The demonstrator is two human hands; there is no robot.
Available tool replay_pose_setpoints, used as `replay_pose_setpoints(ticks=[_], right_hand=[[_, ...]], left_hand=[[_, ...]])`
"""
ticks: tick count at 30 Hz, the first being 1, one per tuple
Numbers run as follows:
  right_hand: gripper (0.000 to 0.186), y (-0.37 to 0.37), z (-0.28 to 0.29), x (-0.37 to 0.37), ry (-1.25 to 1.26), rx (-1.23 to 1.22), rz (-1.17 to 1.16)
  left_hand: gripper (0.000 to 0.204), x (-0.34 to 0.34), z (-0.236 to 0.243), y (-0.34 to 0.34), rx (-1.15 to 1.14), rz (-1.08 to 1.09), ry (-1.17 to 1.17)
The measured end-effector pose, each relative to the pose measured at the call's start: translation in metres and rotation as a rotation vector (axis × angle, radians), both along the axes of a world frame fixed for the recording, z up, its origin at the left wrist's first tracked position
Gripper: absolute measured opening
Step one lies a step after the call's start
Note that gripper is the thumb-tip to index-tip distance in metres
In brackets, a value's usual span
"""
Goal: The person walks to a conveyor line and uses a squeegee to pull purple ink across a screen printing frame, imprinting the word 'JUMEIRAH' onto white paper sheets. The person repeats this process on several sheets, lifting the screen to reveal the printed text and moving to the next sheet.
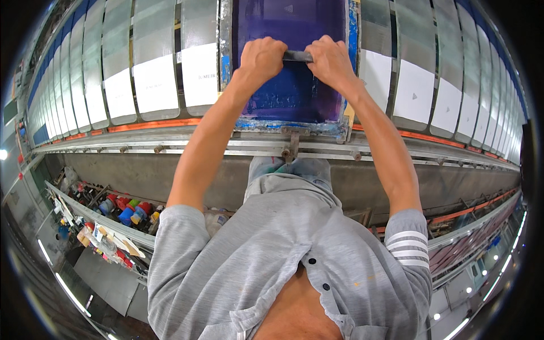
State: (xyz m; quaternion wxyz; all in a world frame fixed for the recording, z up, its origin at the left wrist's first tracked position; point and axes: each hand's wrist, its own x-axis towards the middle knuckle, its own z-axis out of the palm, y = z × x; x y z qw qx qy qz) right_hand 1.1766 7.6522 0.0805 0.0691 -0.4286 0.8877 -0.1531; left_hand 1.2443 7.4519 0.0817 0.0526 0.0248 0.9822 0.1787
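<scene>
Both my arms reach forward over a screen-printing frame (225,85) whose mesh (289,25) is dark purple and blue. A squeegee (297,56) lies crosswise over the mesh; only a short dark middle stretch of it shows. My left hand (262,58) is closed round its left part, and my right hand (331,61) is closed round its right part. My hands hide the squeegee's ends, and its lower edge cannot be made out. At the near side of the frame, a metal bracket (292,141) joins it to the rail (249,146).
Long printing boards with white pieces (156,85) line up left of the frame, and similar white pieces (413,93) lie to its right. An orange strip (153,124) runs along their near edge. Behind me at left, a shelf holds several colourful containers (126,216).
</scene>
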Motion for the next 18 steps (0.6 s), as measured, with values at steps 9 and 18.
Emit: replay_pose_setpoints(ticks=[9,18], right_hand=[[0.005,0.03,0.0,0.104,-0.146,-0.058,-0.025],[0.005,-0.001,-0.002,0.012,-0.048,-0.076,-0.039]], left_hand=[[0.01,0.105,0.002,0.032,0.151,0.053,-0.062],[0.021,0.007,0.003,0.003,0.011,0.051,-0.047]])
